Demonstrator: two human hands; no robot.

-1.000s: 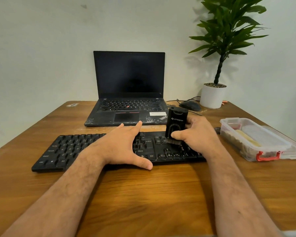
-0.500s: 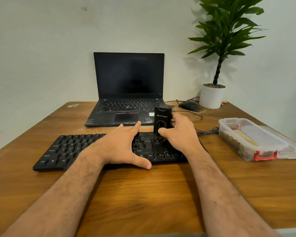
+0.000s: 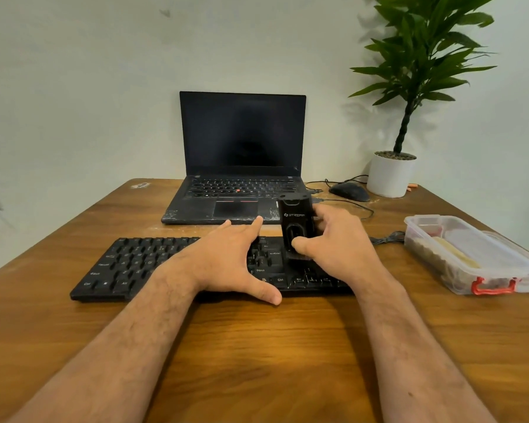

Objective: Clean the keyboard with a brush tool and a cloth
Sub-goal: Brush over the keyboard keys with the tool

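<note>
The right hand (image 3: 338,248) had its grip closed round the brush tool (image 3: 297,227), thumb across the front face, fingers wrapped behind. The tool stood upright with its lower end down on the keyboard (image 3: 141,264), right of the board's middle, near the Enter key. The left hand (image 3: 223,264) lay flat and spread over the keyboard's middle, fingers straight, thumb on the near edge: an open hand, pressing, gripping nothing. No cloth could be seen near the keyboard.

Risks from there, as a judgement. Sweeping sideways could drive the tool into the left fingers, which lay just beside it. Pressing too hard could catch a keycap edge and lever it loose. If the bracing hand eased off, the board might skate on the smooth bench (image 3: 257,361). Swept dust could also drift toward the laptop (image 3: 242,166) behind the keyboard, whose palm rest already looked scuffed and speckled pale.

Materials: the tool was a chunky black block of matte plastic with pale lettering and an oval recess on its front; its bristles were hidden. The keyboard was a long, low black slab of small raised keys. The bench was warm brown wood with a slight sheen. To the keyboard's right sat a clear plastic box (image 3: 471,254) with red clips, its contents unclear.
</note>
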